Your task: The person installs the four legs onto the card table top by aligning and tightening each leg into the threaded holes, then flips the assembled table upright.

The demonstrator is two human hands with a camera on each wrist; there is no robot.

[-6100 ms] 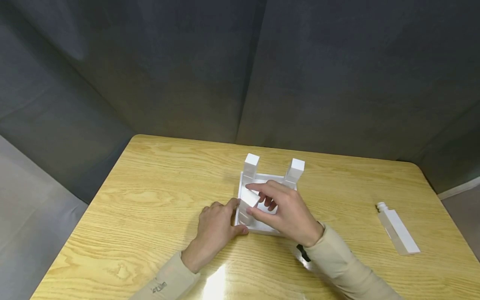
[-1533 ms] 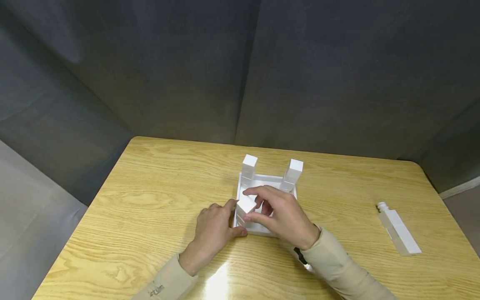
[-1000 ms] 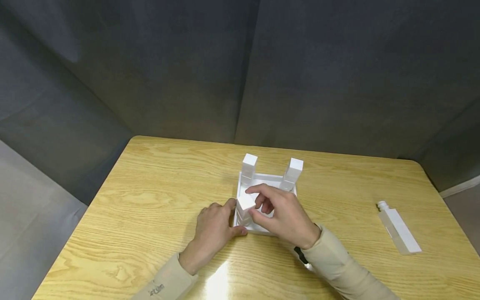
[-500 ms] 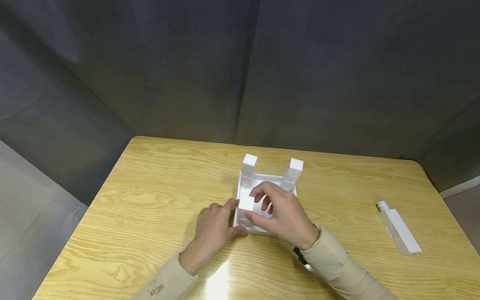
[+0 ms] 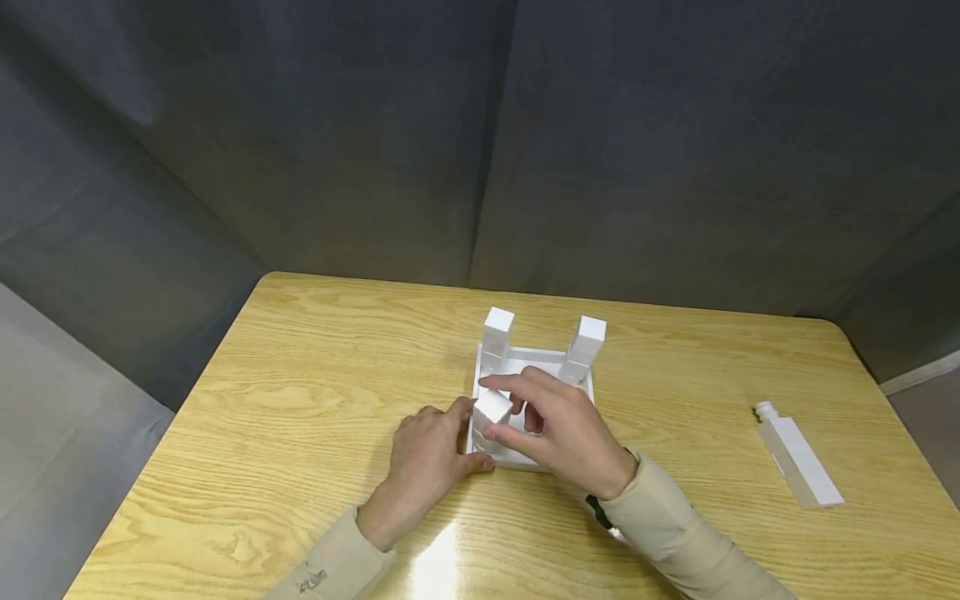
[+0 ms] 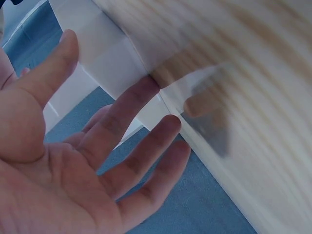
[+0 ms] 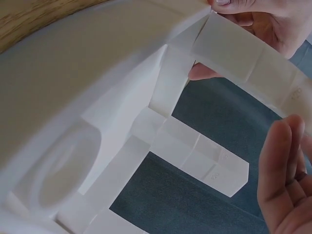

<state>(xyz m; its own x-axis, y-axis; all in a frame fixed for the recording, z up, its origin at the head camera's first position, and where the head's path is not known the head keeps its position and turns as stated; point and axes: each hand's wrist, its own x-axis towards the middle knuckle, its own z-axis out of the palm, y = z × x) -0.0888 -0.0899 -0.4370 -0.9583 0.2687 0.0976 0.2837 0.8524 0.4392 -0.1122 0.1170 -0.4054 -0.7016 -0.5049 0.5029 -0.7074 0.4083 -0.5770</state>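
Observation:
A white frame like a small upturned table (image 5: 534, 354) lies on the wooden tabletop, square legs standing up from it. In the head view my right hand (image 5: 573, 429) pinches the near-left leg (image 5: 492, 407) by its top, between thumb and index finger. That leg stands turned at an angle to the frame. My left hand (image 5: 427, 454) braces the frame's near-left corner, its relaxed fingertips against the side in the left wrist view. Upright at the back corners are a left leg (image 5: 498, 327) and a right leg (image 5: 588, 337). The right wrist view shows a round socket (image 7: 68, 163) in the frame.
A loose white square leg (image 5: 798, 458) with a threaded end lies on the wooden table (image 5: 315, 375) to the right. Dark cloth panels (image 5: 360, 142) rise behind the table's far edge.
My right fingers loosened half a second ago and now pinch the leg again. It has turned in place, and sits slightly lower than six seconds ago. My left hand keeps its place.

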